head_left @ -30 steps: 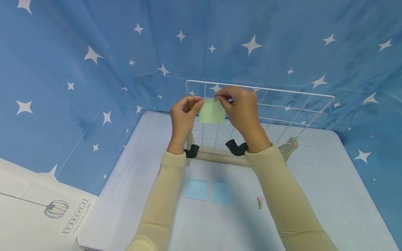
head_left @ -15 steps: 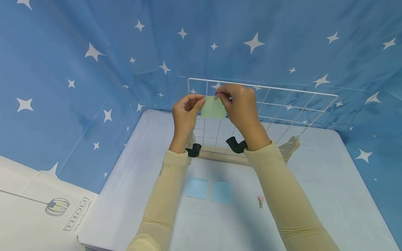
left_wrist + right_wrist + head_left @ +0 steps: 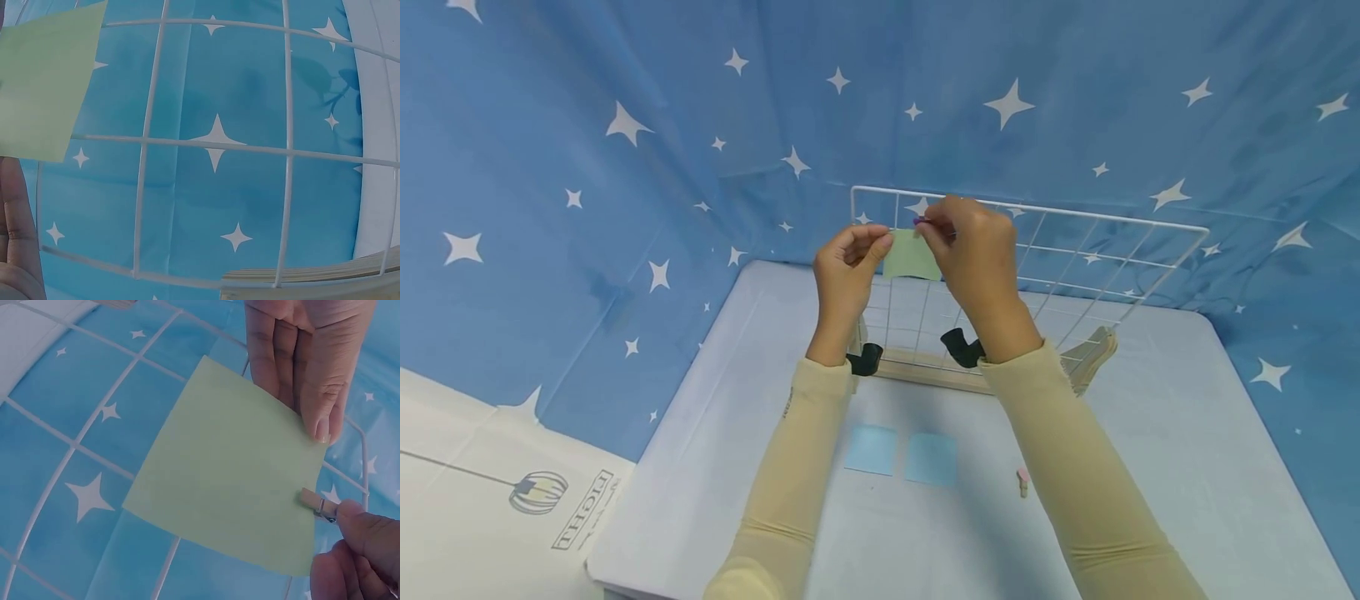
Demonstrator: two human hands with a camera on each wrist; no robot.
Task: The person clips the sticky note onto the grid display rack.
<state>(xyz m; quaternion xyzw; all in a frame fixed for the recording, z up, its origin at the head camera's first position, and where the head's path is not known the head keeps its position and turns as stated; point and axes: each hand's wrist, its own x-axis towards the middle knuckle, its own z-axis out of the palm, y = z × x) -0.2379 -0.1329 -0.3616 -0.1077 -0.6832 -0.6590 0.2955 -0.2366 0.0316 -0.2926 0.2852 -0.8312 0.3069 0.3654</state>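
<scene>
A pale green sticky note (image 3: 225,469) is held up against the white wire grid (image 3: 1078,250) near its top left. My left hand (image 3: 844,271) pinches the note's upper left corner between thumb and finger. In my right hand (image 3: 977,246) is a small wooden clothespin (image 3: 317,503), pinched at its end. The clothespin's tip overlaps the note's top edge in the right wrist view, and a bit of purple shows at my right fingertips in the head view. The left wrist view catches the note (image 3: 47,87) and part of my left hand (image 3: 19,237).
Two blue sticky notes (image 3: 871,450) lie on the white table (image 3: 1180,467) before the grid. A clothespin with a pink top (image 3: 1023,482) lies to their right. The grid stands on a wooden base (image 3: 936,379). Behind hangs a blue star-patterned curtain (image 3: 925,58). Black bands circle both wrists.
The green note and both hands have risen slightly in the head view, along with a small shift of the whole scene. Both hands keep their pinches.
</scene>
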